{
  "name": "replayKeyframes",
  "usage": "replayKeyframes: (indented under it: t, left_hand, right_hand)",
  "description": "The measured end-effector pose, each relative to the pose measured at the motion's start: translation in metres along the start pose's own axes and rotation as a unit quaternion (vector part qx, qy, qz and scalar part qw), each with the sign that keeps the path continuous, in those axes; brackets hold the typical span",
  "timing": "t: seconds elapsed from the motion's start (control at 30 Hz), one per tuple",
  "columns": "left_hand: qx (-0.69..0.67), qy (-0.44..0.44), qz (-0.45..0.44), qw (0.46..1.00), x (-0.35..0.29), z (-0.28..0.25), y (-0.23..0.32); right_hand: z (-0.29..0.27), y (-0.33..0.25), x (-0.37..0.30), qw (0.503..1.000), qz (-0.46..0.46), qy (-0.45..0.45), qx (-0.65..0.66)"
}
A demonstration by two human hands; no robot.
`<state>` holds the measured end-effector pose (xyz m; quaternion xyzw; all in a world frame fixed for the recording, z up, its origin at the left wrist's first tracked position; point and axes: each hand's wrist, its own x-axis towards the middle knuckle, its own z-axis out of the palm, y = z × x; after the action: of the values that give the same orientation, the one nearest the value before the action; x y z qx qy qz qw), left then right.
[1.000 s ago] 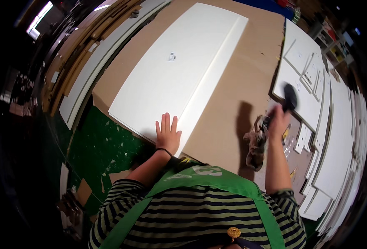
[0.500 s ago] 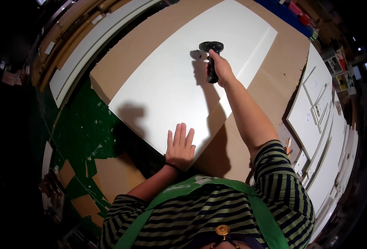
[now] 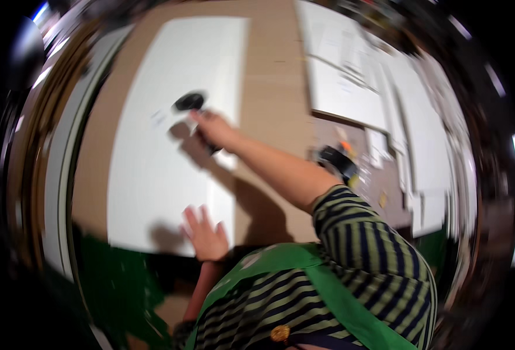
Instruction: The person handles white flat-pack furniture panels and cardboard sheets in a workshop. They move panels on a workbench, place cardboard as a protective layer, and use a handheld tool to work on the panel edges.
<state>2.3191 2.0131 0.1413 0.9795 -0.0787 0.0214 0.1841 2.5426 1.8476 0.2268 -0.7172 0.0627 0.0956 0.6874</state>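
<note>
A long white panel lies flat on brown cardboard. My right hand is closed round the handle of a black tool with a round, flat head; its exact kind cannot be made out. The head is over the panel, beside a small faint bluish mark, and casts a shadow on the white surface; whether it touches is unclear. My left hand is open at the panel's near end, fingers spread and pointing away from me. Motion blurs both hands and the tool.
White boards lie stacked and overlapping on the right. Between them and my right arm is a black object with something orange beside it. Long boards stand along the left. The floor is green at the lower left.
The whole view has swung, so the panel now sits further left and more of the right-hand boards show. My right hand still grips the black tool; my left hand stays at the near end.
</note>
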Motion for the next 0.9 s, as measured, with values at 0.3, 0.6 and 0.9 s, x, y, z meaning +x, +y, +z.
replayKeyframes:
  t: [0.3, 0.6, 0.9]
  left_hand:
    - [0.054, 0.002, 0.008, 0.999, -0.009, 0.007, -0.003]
    - [-0.159, 0.028, 0.106, 0.981, -0.038, 0.052, 0.140]
    - [-0.186, -0.051, 0.105, 0.976, -0.077, 0.065, 0.249]
  right_hand:
    - [-0.256, 0.091, -0.251, 0.904, -0.036, 0.401, -0.146]
    - [-0.387, 0.208, -0.422, 0.783, -0.016, 0.448, -0.432]
    - [-0.487, 0.206, -0.352, 0.790, -0.083, 0.481, -0.373]
